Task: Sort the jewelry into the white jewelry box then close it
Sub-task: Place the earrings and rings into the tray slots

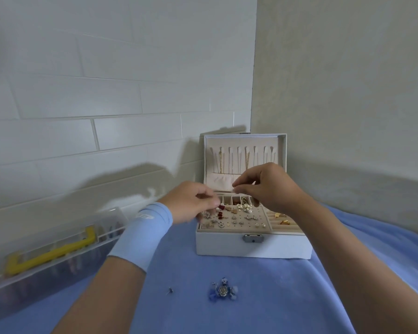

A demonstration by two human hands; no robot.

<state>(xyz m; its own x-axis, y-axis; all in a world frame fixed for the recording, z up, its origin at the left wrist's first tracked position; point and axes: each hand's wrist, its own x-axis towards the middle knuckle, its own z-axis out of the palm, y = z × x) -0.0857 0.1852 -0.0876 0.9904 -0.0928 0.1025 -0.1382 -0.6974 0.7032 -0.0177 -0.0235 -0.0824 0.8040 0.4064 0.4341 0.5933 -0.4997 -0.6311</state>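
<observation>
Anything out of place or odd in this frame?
Yes. Two pieces lie loose on the blue cloth, in front of the open white jewelry box rather than in it: a blue beaded cluster ornament and, to its left, a small silver stud. Nothing looks spilled or damaged.

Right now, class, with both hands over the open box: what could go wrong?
The left hand hovers low over the earring panel; it might knock seated studs loose.
The tiny stud on the blue cloth lies near the left forearm; it could be brushed away.
The blue beaded piece lies outside the jewelry box; closing early would strand it.
</observation>
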